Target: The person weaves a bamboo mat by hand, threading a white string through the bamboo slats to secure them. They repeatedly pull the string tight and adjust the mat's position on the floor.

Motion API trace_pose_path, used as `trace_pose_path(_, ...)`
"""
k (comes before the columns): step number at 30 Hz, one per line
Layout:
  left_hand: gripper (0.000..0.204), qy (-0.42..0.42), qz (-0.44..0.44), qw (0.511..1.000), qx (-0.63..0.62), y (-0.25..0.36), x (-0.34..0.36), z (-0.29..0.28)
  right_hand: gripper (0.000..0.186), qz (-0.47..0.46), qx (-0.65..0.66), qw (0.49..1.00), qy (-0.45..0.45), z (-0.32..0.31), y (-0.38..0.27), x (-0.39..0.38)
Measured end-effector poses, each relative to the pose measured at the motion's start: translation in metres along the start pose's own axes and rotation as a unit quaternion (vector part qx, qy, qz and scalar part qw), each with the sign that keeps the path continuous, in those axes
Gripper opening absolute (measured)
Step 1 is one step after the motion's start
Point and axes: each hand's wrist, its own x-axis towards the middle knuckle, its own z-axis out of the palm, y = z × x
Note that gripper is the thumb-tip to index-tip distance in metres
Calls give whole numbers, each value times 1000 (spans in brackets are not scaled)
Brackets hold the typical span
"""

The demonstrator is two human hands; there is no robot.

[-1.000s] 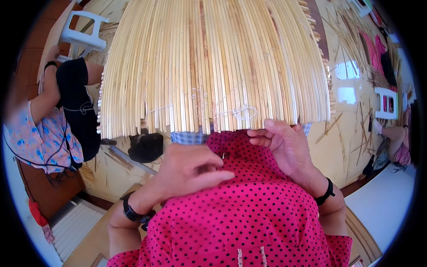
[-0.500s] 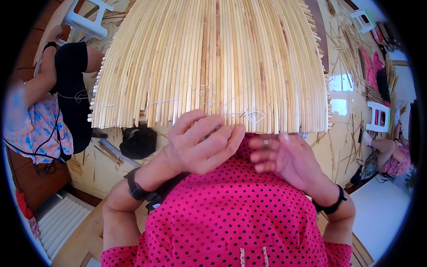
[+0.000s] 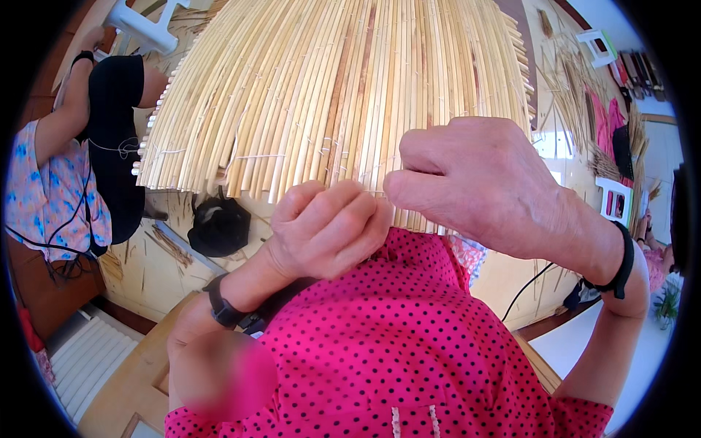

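Mat (image 3: 292, 95) meets left hand (image 3: 332, 228), clenched at its near edge, seemingly for steadiness, right hand (image 3: 482, 186) clenched above, what either grips unclear.

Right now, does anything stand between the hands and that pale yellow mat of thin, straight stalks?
Nothing visible: the left hand and right hand are both at the near edge of the pale yellow stalk mat, though any contact is hidden.

Stalk mat (image 3: 314, 95): smooth, woody. Dotted garment (image 3: 394, 314): matt cloth. Stool (image 3: 139, 28): plastic.
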Motion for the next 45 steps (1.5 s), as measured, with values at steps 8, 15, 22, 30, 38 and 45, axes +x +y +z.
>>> trace_pose_path(8,20,-64,-14,998,-13,-15,0,-31,15,-95,-21,990,-99,-12,3,29)
trace_pose_path(15,23,4,5,997,-71,-48,45,-49,12,-79,140,968,-191,-67,29,68)
trace_pose_path(22,27,74,83,988,-109,-97,101,-80,3,36,281,948,-143,-127,33,86)
trace_pose_path(30,26,81,63,983,-151,-129,142,-87,10,165,318,928,-107,-158,47,99)
trace_pose_path(38,25,56,29,985,-163,-140,143,-86,10,140,300,935,-127,-158,54,110)
trace_pose_path(45,26,29,-22,977,-212,-148,150,-86,11,132,396,906,-64,-139,74,105)
